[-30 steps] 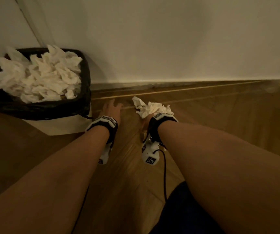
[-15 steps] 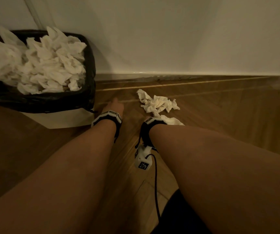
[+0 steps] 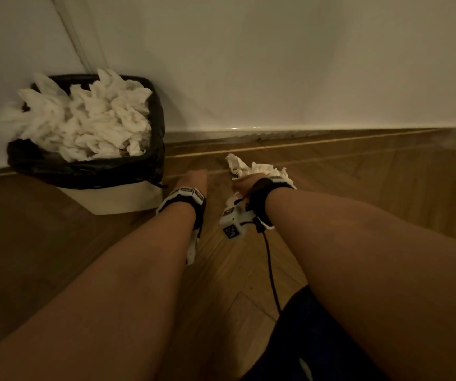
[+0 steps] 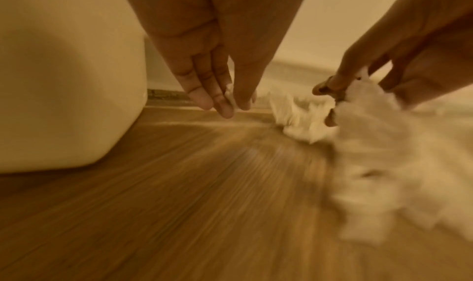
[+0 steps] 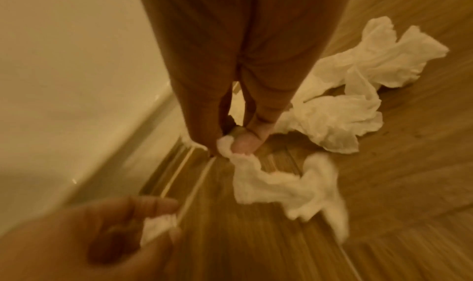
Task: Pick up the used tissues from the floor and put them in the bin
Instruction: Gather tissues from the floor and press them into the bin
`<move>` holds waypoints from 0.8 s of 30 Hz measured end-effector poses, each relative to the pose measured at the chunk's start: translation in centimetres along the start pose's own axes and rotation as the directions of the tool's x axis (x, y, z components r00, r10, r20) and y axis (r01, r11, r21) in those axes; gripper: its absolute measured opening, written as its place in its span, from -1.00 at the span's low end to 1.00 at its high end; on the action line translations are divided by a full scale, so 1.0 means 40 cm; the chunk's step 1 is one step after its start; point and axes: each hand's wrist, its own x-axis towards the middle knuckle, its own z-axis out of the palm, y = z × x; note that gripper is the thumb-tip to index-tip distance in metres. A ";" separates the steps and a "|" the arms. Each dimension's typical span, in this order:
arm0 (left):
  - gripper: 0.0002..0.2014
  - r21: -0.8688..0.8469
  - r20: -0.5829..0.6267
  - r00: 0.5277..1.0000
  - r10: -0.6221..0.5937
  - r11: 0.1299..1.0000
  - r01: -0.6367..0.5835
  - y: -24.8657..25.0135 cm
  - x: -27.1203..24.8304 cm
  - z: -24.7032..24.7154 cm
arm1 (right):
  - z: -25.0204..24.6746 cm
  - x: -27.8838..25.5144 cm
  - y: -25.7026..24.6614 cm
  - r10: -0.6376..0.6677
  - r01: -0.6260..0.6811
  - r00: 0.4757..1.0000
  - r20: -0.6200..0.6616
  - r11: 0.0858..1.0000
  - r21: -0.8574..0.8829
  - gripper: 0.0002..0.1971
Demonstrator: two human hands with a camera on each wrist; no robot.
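Observation:
A cream bin (image 3: pixel 117 200) with a black liner, heaped with white tissues (image 3: pixel 89 125), stands by the wall at the left. Crumpled tissues (image 3: pixel 261 169) lie on the wooden floor to its right. My right hand (image 3: pixel 244 182) is down among them, and its thumb and finger pinch one tissue (image 5: pixel 271 184) that trails on the floor. Two more tissues (image 5: pixel 337 121) lie just beyond it. My left hand (image 3: pixel 193 178) hangs beside the bin's near corner, fingers pointing down, pinching a small scrap of tissue (image 4: pixel 229 94).
A white wall and skirting (image 3: pixel 276 133) run right behind the tissues. The bin's side (image 4: pixel 64 83) is close to the left of my left hand. A black cable (image 3: pixel 269 265) trails from my right wrist. Bare wooden floor lies to the right.
My right hand has gone forward into the tissue pile and pinched a tissue. The left hand has stayed by the bin's corner. The head view has shifted.

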 end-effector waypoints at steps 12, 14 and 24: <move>-0.77 -0.305 -0.359 0.926 0.115 0.923 -0.233 0.114 -0.193 -0.262 | -0.147 -0.270 -0.152 -0.390 0.423 0.899 -0.200 0.652 0.629 -0.81; -0.77 -0.306 -0.429 0.893 0.133 0.909 -0.282 0.129 -0.242 -0.313 | -0.156 -0.325 -0.174 -0.460 0.480 0.858 -0.229 0.559 0.676 -0.81; -0.78 -0.198 -0.651 0.738 0.175 0.900 -0.388 0.065 -0.469 -0.564 | -0.121 -0.517 -0.269 -0.645 0.550 0.724 -0.242 0.329 0.767 -0.86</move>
